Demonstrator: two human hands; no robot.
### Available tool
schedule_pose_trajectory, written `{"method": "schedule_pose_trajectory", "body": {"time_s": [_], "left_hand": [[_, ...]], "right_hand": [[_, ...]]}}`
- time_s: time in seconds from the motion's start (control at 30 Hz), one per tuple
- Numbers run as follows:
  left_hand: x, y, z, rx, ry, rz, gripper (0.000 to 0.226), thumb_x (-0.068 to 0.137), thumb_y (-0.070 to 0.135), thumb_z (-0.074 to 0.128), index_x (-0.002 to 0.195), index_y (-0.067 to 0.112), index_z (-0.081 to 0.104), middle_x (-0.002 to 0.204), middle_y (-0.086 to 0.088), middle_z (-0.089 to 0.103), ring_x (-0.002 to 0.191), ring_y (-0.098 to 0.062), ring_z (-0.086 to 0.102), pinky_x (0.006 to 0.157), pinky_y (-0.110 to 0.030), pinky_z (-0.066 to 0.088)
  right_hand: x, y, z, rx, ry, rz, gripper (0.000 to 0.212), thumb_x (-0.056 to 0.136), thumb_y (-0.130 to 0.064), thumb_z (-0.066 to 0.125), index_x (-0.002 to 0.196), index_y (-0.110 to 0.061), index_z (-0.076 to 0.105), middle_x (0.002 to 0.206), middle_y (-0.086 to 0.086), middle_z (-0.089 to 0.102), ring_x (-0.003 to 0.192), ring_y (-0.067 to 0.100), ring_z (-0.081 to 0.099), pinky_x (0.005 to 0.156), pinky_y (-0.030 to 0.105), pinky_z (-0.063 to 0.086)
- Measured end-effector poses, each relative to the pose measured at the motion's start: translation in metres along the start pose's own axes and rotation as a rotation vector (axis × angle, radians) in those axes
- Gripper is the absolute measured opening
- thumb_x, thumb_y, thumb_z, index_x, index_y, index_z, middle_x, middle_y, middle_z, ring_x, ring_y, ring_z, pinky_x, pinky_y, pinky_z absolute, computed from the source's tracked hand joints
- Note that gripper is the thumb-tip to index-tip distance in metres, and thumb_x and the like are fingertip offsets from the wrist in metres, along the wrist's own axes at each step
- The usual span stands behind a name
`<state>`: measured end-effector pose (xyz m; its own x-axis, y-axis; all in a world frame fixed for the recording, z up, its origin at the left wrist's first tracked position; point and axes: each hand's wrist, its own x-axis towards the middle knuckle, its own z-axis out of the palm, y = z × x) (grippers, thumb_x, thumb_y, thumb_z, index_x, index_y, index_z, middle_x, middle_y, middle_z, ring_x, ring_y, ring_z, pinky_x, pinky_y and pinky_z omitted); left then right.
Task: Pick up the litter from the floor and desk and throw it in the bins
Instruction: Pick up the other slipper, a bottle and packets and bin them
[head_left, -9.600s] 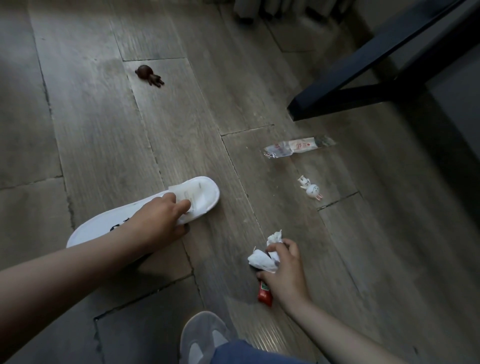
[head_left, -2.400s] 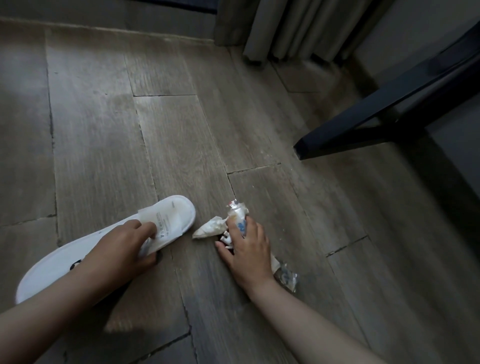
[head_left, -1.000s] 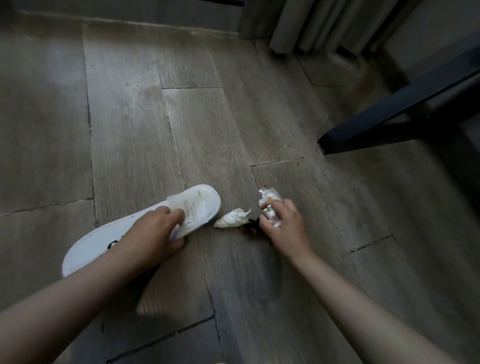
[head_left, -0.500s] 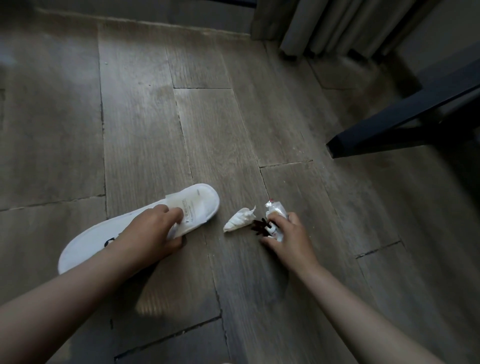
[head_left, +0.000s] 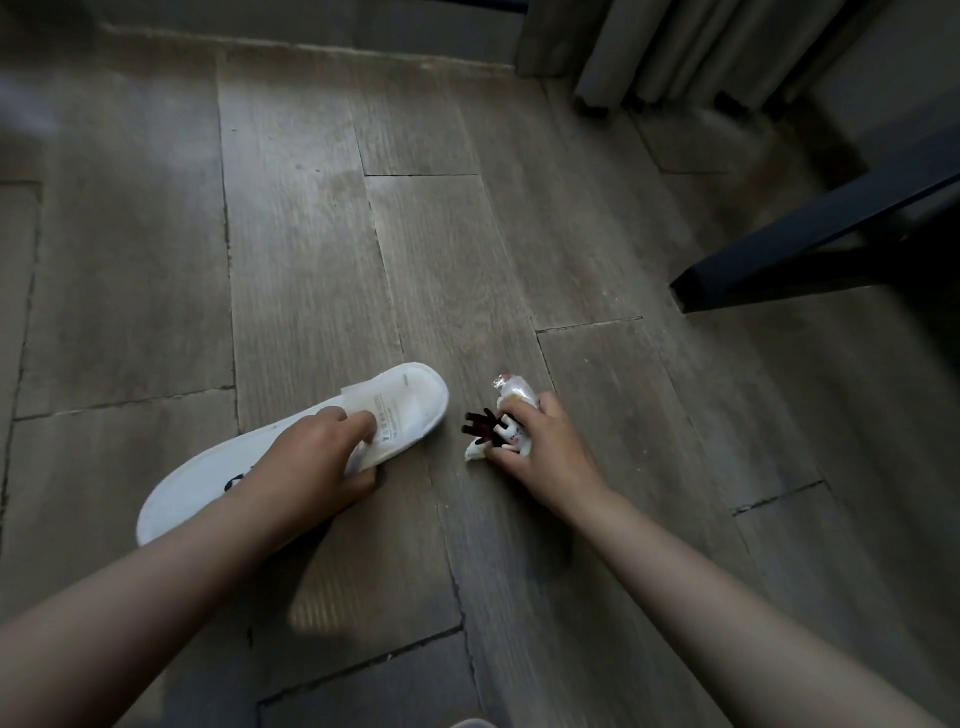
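White slipper (head_left: 410, 397) sits pinched in the left hand (head_left: 311, 457). The right hand (head_left: 550, 457) squeezes a bunch of litter (head_left: 511, 389) low by the floor (head_left: 311, 234). Picking up looks nearly done here; throwing away is left. No bin shows. The dark bit (head_left: 480, 423) in the bunch is hard to make out.

White slipper (head_left: 410, 397) with black mark, dark brown, perhaps maroon, figurine (head_left: 480, 423), grey wood-grain floor (head_left: 291, 234).

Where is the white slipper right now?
Head view, left of centre: the left hand grips the slipper near its toe, left of the right hand holding litter.
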<state>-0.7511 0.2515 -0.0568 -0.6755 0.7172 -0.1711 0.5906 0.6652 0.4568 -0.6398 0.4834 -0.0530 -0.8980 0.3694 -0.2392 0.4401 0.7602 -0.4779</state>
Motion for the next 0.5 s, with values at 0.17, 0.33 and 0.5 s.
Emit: {"method": "schedule_pose_trajectory", "body": {"time_s": [0.17, 0.33, 0.5], "left_hand": [[-0.005, -0.005, -0.004, 0.008, -0.007, -0.026, 0.031, 0.080, 0.036, 0.067, 0.104, 0.019, 0.058, 0.084, 0.002, 0.045, 0.083, -0.023, 0.054, 0.066, -0.028, 0.030], [-0.004, -0.004, -0.005, 0.024, -0.022, -0.040, 0.031, 0.081, 0.039, 0.064, 0.106, 0.022, 0.056, 0.091, 0.001, 0.051, 0.089, -0.021, 0.055, 0.067, -0.027, 0.031], [-0.005, -0.008, -0.012, -0.024, -0.022, -0.030, 0.022, 0.084, 0.039, 0.063, 0.099, 0.023, 0.058, 0.083, 0.006, 0.046, 0.076, -0.012, 0.045, 0.065, -0.024, 0.029]], "right_hand": [[0.003, 0.002, 0.006, -0.026, -0.016, 0.005, 0.033, 0.080, -0.036, 0.069, 0.107, -0.023, 0.057, 0.102, 0.000, 0.042, 0.091, 0.020, 0.053, 0.076, 0.033, 0.048], [0.001, -0.001, 0.012, 0.020, 0.007, 0.020, 0.031, 0.079, -0.031, 0.069, 0.107, -0.023, 0.058, 0.097, 0.001, 0.046, 0.089, 0.020, 0.054, 0.075, 0.031, 0.048], [-0.004, -0.004, 0.020, 0.050, 0.100, 0.066, 0.029, 0.078, -0.030, 0.070, 0.104, -0.024, 0.060, 0.093, 0.002, 0.051, 0.081, 0.019, 0.055, 0.067, 0.030, 0.045]]}}
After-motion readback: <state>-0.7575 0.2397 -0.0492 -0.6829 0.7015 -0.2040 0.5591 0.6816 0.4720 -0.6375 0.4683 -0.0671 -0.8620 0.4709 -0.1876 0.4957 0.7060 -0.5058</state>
